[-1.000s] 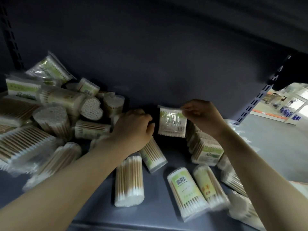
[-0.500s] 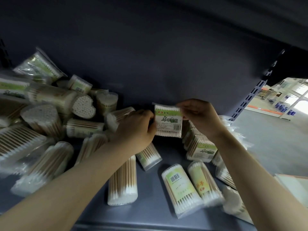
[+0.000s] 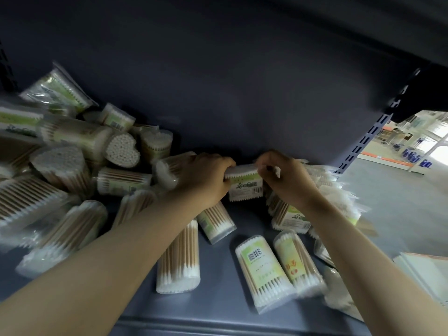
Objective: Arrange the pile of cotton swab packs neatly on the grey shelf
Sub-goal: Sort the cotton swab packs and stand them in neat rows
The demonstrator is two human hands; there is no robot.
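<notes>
Grey shelf (image 3: 218, 309) carries all packs. Left hand (image 3: 203, 180) and right hand (image 3: 286, 180) both grip one flat cotton swab pack (image 3: 246, 186), upright near the back panel (image 3: 218, 93); left fingers curl over its top left edge, right fingers pinch its top right corner. Loose pile of packs (image 3: 63, 170) lies to the left. Heart-shaped pack (image 3: 122, 150) faces outward in the pile. Barcode pack (image 3: 263, 267) lies flat near the front edge, just beside an orange-print pack (image 3: 295, 260).
</notes>
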